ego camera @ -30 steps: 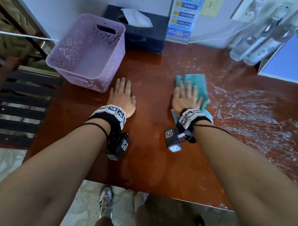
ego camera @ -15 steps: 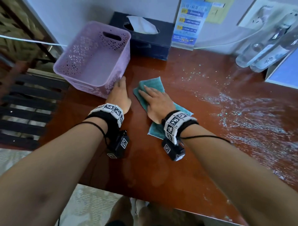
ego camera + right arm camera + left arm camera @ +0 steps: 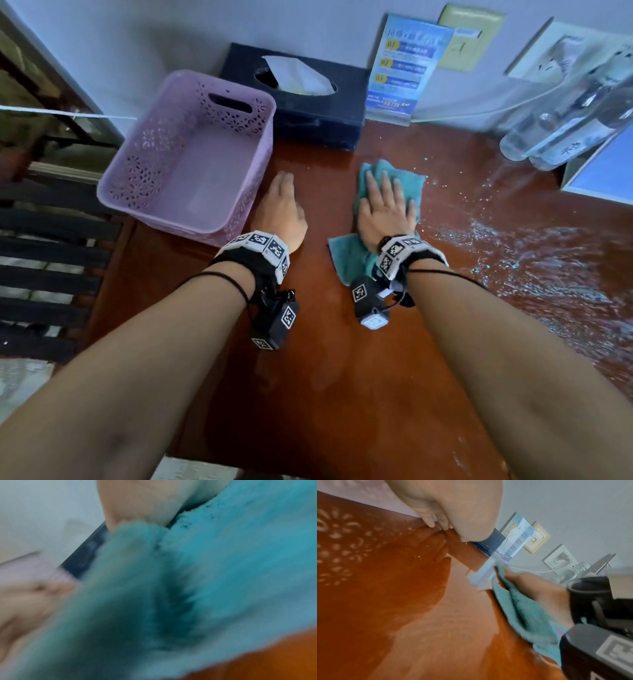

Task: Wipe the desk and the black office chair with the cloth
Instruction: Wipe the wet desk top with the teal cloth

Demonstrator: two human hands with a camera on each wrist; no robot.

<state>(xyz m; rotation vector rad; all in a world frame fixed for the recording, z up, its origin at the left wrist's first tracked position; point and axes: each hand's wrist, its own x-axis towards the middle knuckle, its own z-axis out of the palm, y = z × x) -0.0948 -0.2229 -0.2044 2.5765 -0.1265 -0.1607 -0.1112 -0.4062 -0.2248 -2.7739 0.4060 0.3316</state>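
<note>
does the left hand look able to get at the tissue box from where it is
Probably yes. The left hand lies flat on the desk beside the purple basket, and only bare desk lies between its fingertips and the tissue box straight ahead.

1. The head camera is looking steeply down from above the table's [image 3: 342, 377] near edge, facing the far edge and wall.
2. The left wrist camera is sitting low, close over the table [image 3: 402, 615], facing the far right corner.
3. The right wrist camera is pressing almost against the cloth [image 3: 223, 574], blurred.
4. Head and left wrist views are sharing the cloth [image 3: 352, 260], tissue box [image 3: 318, 113] and blue sign [image 3: 400, 75].
</note>
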